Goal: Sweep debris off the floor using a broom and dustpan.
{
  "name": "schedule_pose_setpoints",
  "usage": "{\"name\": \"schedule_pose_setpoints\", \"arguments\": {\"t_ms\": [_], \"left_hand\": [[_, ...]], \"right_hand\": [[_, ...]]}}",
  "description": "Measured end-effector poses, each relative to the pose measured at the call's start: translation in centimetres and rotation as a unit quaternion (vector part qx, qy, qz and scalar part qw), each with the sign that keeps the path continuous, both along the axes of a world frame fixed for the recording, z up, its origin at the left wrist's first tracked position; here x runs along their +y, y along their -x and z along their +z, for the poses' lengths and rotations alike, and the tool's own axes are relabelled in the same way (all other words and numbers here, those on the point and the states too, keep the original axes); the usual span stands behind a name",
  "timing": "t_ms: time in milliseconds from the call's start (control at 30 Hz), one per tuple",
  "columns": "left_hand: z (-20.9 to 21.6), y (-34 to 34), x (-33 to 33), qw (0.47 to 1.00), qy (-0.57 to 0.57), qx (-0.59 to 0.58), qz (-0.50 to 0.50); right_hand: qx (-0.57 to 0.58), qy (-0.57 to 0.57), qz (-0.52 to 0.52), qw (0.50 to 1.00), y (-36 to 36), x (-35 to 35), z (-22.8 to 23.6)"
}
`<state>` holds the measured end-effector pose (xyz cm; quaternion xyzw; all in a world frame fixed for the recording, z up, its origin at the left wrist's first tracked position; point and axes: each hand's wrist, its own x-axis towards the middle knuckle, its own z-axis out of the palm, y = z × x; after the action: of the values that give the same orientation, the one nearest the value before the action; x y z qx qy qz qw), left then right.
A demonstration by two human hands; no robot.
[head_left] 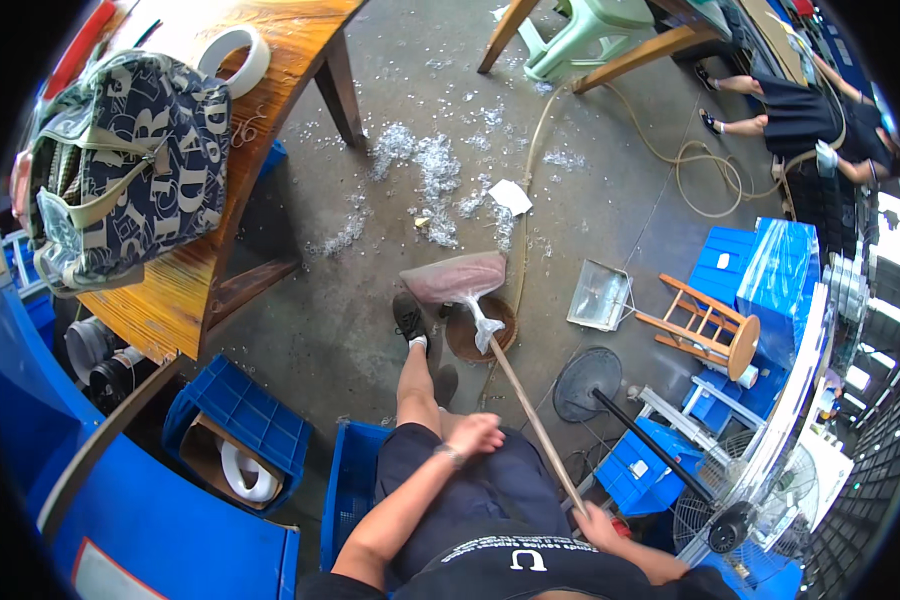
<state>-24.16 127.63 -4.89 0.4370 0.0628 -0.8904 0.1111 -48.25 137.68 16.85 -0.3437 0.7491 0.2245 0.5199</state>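
A broom (457, 277) with a pinkish head wrapped in clear plastic rests on the floor ahead of me. My right hand (598, 527) is closed round the upper end of its wooden handle (530, 405). Above my lap, my left hand (475, 435) is curled into a loose fist, with nothing visible in it and apart from the handle. Beyond the broom head lie scattered clear plastic scraps (438, 175) and a white sheet of paper (510, 197). A metal dustpan (600, 297) is on the floor to the right. Behind the broom's plastic wrap is a round brown thing (462, 338).
At left stands a wooden table (235, 165) with a patterned backpack (135, 165). Blue crates (245, 425) flank me. A wooden stool (705, 328) lies tipped at right, near a fan (735, 525). A hose (685, 160) crosses the floor; another person (810, 115) is far right.
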Motion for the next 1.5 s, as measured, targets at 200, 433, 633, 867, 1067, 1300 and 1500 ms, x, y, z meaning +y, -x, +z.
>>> {"name": "schedule_pose_setpoints", "arguments": {"t_ms": [200, 433, 633, 867, 1067, 1300, 1500], "left_hand": [[0.9, -10.5, -0.7, 0.927, 0.046, -0.323, 0.182], [6.2, -8.8, -0.4, 0.955, 0.17, -0.241, 0.042], [7.4, -4.6, 2.7, 0.963, 0.177, -0.175, -0.103], [7.4, -0.3, 5.9, 0.916, 0.233, -0.047, -0.325], [5.9, -7.6, 2.3, 0.952, 0.159, -0.189, -0.18], [6.6, -16.4, -4.2, 0.944, 0.119, -0.305, -0.039], [7.0, -15.7, -8.5, 0.951, 0.189, -0.242, -0.023]], "right_hand": [[-0.103, 0.193, -0.043, 0.975, -7.3, -6.7, -13.0], [-0.088, 0.303, -0.027, 0.949, -5.7, -8.3, -14.0], [-0.015, 0.214, -0.066, 0.975, -0.4, 16.5, -1.1], [0.085, 0.03, -0.084, 0.992, -3.8, 26.4, -0.9], [0.041, 0.066, -0.121, 0.99, -8.9, 20.0, -4.5], [0.067, 0.172, -0.018, 0.983, -6.3, 0.7, -9.3], [0.034, 0.262, -0.01, 0.965, -4.9, -13.1, -11.7]]}}
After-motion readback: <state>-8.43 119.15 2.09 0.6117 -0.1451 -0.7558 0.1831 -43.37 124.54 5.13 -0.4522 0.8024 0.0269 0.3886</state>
